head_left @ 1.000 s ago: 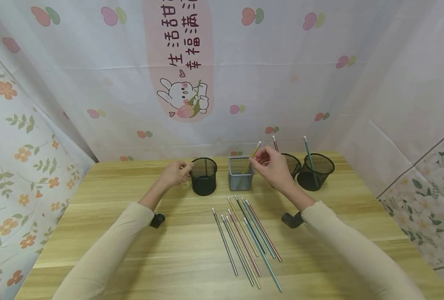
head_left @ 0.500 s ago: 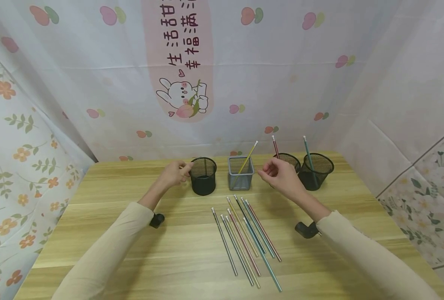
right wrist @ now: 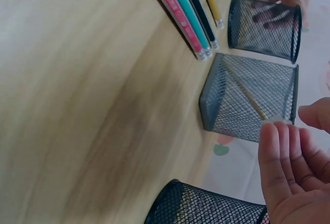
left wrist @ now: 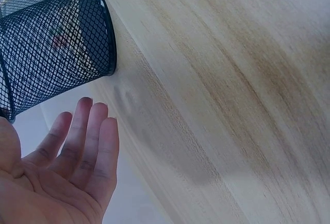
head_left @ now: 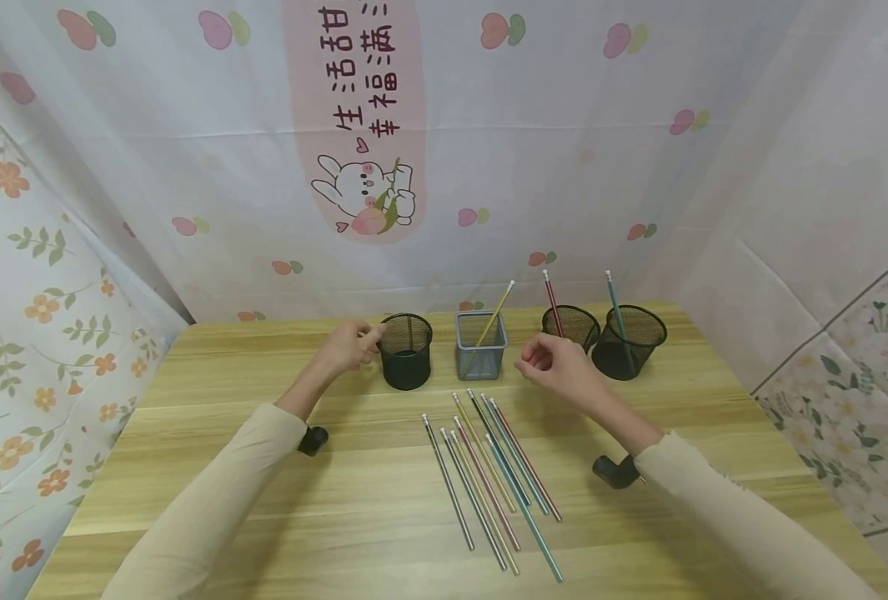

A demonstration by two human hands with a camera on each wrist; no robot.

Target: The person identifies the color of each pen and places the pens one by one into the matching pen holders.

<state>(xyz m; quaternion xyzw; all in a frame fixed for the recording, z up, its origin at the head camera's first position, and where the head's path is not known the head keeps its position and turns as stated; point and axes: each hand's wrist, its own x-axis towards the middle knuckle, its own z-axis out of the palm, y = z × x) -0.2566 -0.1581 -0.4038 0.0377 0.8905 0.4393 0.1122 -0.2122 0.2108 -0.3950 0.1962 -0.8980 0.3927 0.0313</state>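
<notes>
My left hand (head_left: pixel 352 346) is beside a black round mesh pen cup (head_left: pixel 406 358). In the left wrist view its fingers (left wrist: pixel 82 136) are loosely bent, with nothing in them. A yellow pencil (head_left: pixel 494 315) leans inside the grey square mesh cup (head_left: pixel 479 363). Just right of that cup, my right hand (head_left: pixel 559 364) hovers with loosely curved fingers and holds nothing. Behind it, partly hidden, another black round cup (head_left: pixel 580 321) contains a red pencil (head_left: pixel 553 302). A teal pencil (head_left: pixel 616 302) stands tilted in the black cup (head_left: pixel 634 354) at the far right.
Several pencils (head_left: pixel 481 483) in dark, yellow, red and teal lie in a loose group on the wooden table (head_left: pixel 263 517), in front of the cups. A printed cloth (head_left: pixel 579 167) hangs behind the table's back edge.
My right hand has left the yellow pencil and moved right and slightly toward me. The pencil now leans in the square cup, its eraser end a little further left. My left hand stays put.
</notes>
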